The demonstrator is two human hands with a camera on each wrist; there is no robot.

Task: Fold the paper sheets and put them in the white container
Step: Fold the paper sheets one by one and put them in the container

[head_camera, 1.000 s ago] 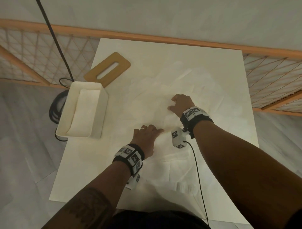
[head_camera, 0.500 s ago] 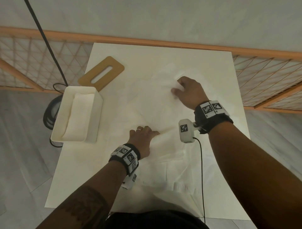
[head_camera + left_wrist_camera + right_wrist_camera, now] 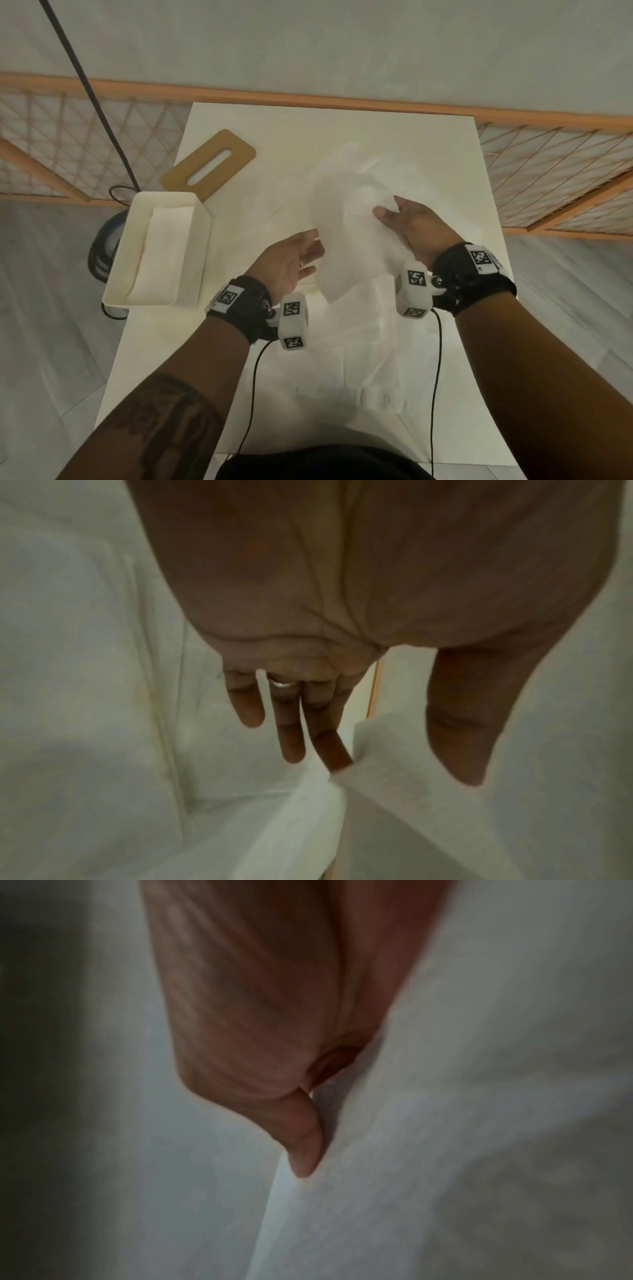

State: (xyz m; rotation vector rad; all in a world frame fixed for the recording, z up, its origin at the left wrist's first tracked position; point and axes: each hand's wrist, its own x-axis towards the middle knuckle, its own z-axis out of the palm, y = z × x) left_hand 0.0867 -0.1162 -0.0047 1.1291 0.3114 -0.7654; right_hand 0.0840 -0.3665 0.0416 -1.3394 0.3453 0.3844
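Head view. Paper sheet [image 3: 346, 236], white and thin, held up over the table [image 3: 394, 137] at centre frame; long axis runs from upper centre down to a corner at lower centre. Right hand [image 3: 414, 226], right of centre, thumb laid on the sheet's right edge, apparently pinching it against fingers hidden behind. Left hand [image 3: 291, 263], left of centre, palm up, fingers loose and spread, tips at the sheet's left edge; no grip evident. White container [image 3: 202, 246], mid left of frame, already holds folded paper, well apart from the lifted sheet. Wooden slotted lid [image 3: 209, 164] upper left, beside the container. More loose sheets [image 3: 373, 346] lie flat at lower centre. Judged: the fold turns on the left hand taking the near left edge; it is the nearer hand to the container.

Left wrist view. Fingers [image 3: 291, 737] straight and parted, ring visible; one fingertip touches a sheet edge at centre frame. Thumb free. Confirms nothing is grasped, which the head view leaves doubtful.

Right wrist view. Blurred. Thumb [image 3: 304, 1139] pressed along a paper ridge at centre; the other fingers are hidden, so the grip is inferred.
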